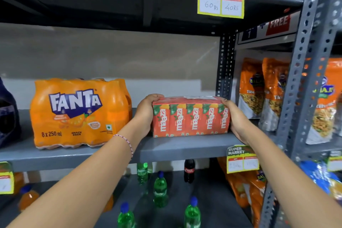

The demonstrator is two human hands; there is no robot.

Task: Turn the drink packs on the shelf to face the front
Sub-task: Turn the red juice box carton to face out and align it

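Maaza pack (191,116) sits on the grey middle shelf (166,147), right of centre, printed carton fronts facing the aisle. Left hand (147,114) clamps its left end, fingers curled over the top edge; right hand (236,120) clamps the right end. Both gripping the pack. Fanta pack (79,113) stands to the left on the same shelf, logo forward, near but apart. Snack bags (262,92) hang right of the upright. Green bottles (160,189) on the shelf below.

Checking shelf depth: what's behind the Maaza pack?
Above the Maaza pack only bare wall shows. The shelf directly behind it is hidden by the pack.
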